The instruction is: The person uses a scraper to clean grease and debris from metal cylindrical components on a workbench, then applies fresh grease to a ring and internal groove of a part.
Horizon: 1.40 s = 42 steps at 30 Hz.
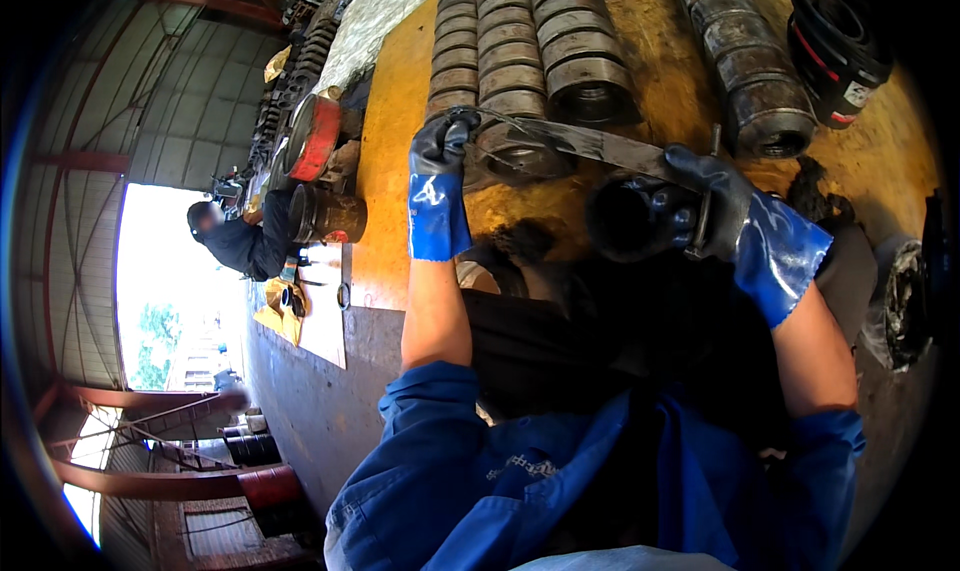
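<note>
Both hands wear gloves, black over the fingers with blue cuffs. My left hand (440,166) is closed, its fingertips pinching the thin left end of a long, flat grey metal strip (610,149). The strip runs rightward to my right hand (725,206), which is closed around its wider end. A narrow upright rod (711,196) shows against the right palm. Beneath the strip, beside the right fingers, is a dark round piece (618,221); whether those fingers hold it I cannot tell. Just beyond the strip, ribbed metal cylinders (590,66) lie in rows.
The yellow worktop (390,171) also bears another row of cylinders (745,66) and a black bucket (838,46). Dark rags (522,241) lie near its front edge. At left, a person (235,241) in dark clothes is beside a rusty drum (330,216) and a red-banded drum (318,141).
</note>
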Each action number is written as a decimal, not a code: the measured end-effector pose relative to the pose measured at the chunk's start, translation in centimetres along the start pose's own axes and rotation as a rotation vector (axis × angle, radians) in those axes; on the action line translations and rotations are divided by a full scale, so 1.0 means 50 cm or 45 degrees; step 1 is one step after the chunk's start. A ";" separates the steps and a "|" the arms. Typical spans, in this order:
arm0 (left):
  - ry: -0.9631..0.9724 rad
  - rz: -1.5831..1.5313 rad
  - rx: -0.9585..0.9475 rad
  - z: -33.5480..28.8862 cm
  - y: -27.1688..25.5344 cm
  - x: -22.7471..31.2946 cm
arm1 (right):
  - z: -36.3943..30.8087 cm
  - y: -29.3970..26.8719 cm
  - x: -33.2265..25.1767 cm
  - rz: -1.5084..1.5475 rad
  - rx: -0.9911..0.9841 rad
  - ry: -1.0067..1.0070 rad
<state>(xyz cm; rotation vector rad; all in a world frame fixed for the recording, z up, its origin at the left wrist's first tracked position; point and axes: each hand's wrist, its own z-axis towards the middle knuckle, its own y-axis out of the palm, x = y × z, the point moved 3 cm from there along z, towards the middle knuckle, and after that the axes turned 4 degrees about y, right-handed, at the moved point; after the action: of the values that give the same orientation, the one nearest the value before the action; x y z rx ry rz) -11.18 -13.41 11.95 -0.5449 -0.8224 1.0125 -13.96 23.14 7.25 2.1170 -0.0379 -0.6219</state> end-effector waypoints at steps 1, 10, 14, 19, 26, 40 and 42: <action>0.028 0.068 -0.022 -0.001 0.000 -0.004 | 0.004 -0.010 0.001 -0.018 0.012 0.020; 0.368 0.652 -0.157 0.015 0.043 0.083 | 0.002 -0.062 0.001 -0.123 0.007 0.001; 0.498 0.639 -0.191 0.002 0.069 0.100 | -0.001 -0.063 0.003 -0.168 0.006 0.022; 0.652 0.727 -0.312 -0.005 0.111 0.150 | -0.015 -0.070 -0.004 -0.218 0.177 0.002; 0.551 0.834 -0.650 -0.046 0.160 0.123 | 0.007 -0.071 0.009 -0.241 0.154 0.006; -0.595 0.111 -0.488 -0.050 0.155 -0.010 | 0.043 -0.099 -0.023 0.116 0.018 -0.095; -0.812 -0.415 -0.235 -0.051 0.144 -0.055 | 0.066 -0.130 -0.035 0.165 -0.246 -0.079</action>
<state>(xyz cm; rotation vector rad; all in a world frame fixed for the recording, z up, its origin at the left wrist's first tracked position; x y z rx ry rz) -13.62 -12.76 4.22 -0.2205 -1.5287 0.8125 -18.26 24.92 1.35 1.8925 -0.1434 -0.5896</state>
